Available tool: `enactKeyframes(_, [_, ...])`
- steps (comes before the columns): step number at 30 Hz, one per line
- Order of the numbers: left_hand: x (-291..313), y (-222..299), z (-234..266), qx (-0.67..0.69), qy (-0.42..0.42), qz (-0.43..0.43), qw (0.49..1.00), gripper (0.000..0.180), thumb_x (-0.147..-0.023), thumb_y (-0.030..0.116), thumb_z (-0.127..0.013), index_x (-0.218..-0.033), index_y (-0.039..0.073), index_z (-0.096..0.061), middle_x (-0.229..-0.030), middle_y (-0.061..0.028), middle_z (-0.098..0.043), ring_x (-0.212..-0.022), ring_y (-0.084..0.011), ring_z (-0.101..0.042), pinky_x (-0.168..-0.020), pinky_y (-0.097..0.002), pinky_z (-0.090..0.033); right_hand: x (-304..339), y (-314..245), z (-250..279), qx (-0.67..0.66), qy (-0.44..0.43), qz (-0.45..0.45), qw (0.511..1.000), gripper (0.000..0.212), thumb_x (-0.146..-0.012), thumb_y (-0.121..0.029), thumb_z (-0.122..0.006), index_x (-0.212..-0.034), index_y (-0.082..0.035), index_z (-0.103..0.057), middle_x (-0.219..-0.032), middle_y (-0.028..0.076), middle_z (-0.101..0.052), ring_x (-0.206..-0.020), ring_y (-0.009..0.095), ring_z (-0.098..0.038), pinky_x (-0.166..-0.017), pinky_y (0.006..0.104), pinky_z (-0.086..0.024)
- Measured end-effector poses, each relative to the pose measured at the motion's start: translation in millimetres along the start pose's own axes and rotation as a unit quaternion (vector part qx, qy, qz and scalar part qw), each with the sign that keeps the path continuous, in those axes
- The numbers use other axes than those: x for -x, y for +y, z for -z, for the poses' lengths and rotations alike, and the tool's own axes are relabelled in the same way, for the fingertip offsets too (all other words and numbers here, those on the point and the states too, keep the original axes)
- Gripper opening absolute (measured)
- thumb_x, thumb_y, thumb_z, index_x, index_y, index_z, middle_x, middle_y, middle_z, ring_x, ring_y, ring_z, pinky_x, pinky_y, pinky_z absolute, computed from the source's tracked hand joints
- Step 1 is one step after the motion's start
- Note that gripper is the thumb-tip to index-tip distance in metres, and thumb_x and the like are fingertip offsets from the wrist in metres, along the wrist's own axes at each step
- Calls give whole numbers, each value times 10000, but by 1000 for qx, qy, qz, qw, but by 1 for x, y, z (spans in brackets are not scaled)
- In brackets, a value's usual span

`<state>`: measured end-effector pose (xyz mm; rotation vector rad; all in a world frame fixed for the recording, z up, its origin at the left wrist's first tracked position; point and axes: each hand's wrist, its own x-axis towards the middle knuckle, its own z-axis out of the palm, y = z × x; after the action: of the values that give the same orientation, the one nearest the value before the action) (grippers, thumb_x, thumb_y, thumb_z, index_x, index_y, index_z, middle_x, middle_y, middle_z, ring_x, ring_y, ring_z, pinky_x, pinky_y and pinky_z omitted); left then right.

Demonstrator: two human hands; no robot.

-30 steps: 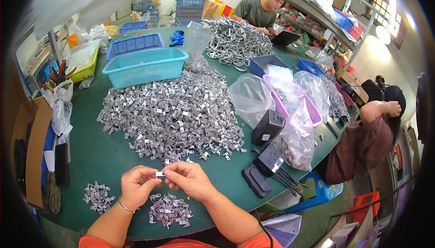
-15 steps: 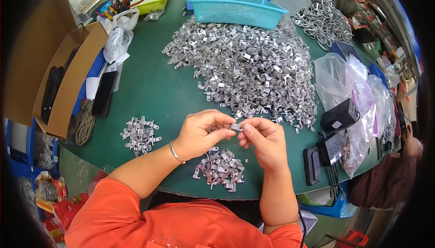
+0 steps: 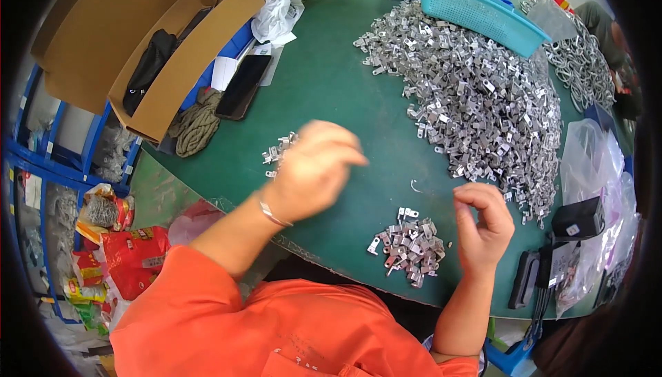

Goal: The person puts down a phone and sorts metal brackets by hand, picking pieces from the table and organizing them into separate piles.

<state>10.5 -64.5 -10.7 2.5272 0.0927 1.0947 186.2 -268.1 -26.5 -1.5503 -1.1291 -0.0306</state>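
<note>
Smeared by motion, my left hand is over the left part of the green table; its fingers are too blurred to show whether it holds anything. It partly hides a small pile of metal brackets. My right hand is raised to the right of another small bracket pile near the front edge. Its fingers are loosely curled, with a gap to the thumb and nothing visible between them. Farther back right spreads a large heap of the same small silvery brackets.
A turquoise basket rests at the heap's far side, with metal rings beyond it. A cardboard box, phone and gloves lie left. Black adapters and plastic bags stand right on the green table.
My hands were together at a small metal bracket; now they are apart. The left has swung toward the left pile, the right has drawn off rightward. The whole view has turned left.
</note>
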Motion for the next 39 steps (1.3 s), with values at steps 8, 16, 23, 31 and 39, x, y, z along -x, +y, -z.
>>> enactKeyframes(8, [18,-30,41,-79,-143,74,984,145,-688,-72,-647,-805,14,-651,-827,-95,-654,-787,-267,-627,-736,-355,-502,0,3,8,-88,125,-96,984,133,-789,120,-627,-879,26,-656,-907,85,-637,-814,126,-598,-691,224,-476])
enactKeyframes(16, [-56,-19,-101,-62,-181,105,976,186,-748,31,-674,-914,19,-591,-916,-152,-580,-849,-355,-599,-746,-428,-499,-1,12,11,-161,137,-137,968,118,-826,112,-618,-918,43,-647,-965,78,-614,-844,107,-589,-735,217,-476])
enactKeyframes(23, [-58,-31,-121,-62,-232,112,964,143,-763,41,-680,-864,-6,-590,-890,-171,-577,-839,-375,-590,-743,-441,-495,0,13,15,-145,134,-139,970,116,-805,100,-627,-899,37,-652,-949,76,-618,-825,111,-596,-709,219,-489])
enactKeyframes(31, [-59,-32,-122,-35,-190,125,973,98,-783,30,-660,-833,-12,-586,-879,-173,-583,-831,-372,-591,-746,-425,-492,0,13,11,-149,119,-142,971,117,-799,101,-624,-891,35,-654,-932,77,-619,-796,107,-595,-684,214,-487])
enactKeyframes(39, [-54,5,-99,153,-233,220,935,103,-766,1,-648,-860,-21,-611,-926,-123,-600,-781,-209,-647,-712,-302,-536,4,18,7,-134,69,-218,964,137,-809,44,-655,-943,22,-659,-879,45,-643,-756,91,-601,-673,211,-486])
